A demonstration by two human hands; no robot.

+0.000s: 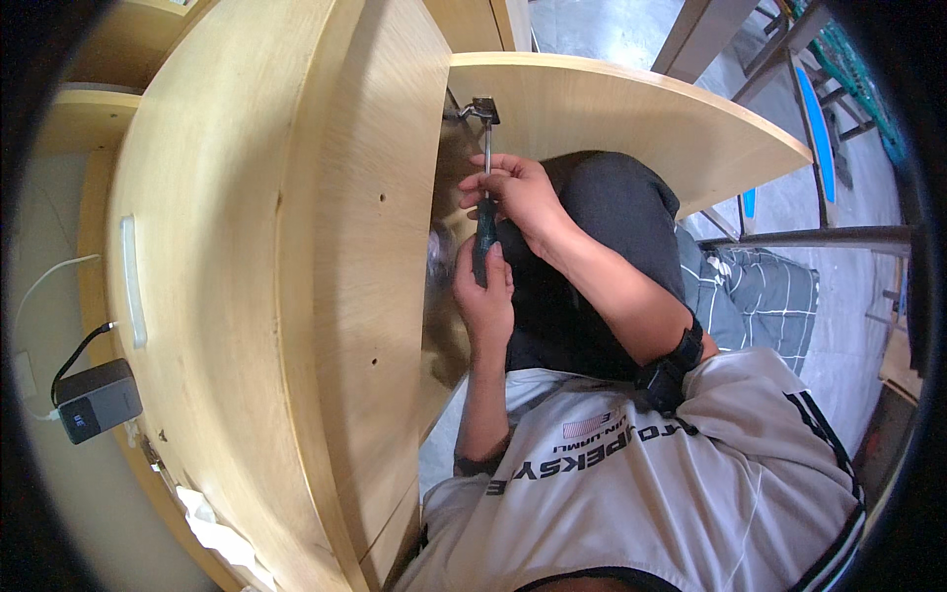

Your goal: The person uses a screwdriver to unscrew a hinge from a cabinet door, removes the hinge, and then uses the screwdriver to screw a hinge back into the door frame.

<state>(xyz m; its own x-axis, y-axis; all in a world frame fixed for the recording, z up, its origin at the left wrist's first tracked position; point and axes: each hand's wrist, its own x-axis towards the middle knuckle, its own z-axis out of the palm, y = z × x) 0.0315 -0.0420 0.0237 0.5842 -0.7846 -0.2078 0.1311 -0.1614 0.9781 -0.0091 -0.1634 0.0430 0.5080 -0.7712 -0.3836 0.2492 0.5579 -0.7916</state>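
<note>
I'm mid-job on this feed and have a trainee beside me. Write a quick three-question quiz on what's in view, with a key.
1. Which hand grips the rear end of the screwdriver handle?
2. True or false: the screwdriver's tip is aimed at the person's shirt.
3. Fill in: the black strapped device is worn on the person's ____ arm.

Key:
1. The left hand.
2. False; the tip is up at the metal hinge on the wooden panel.
3. Right.
</note>
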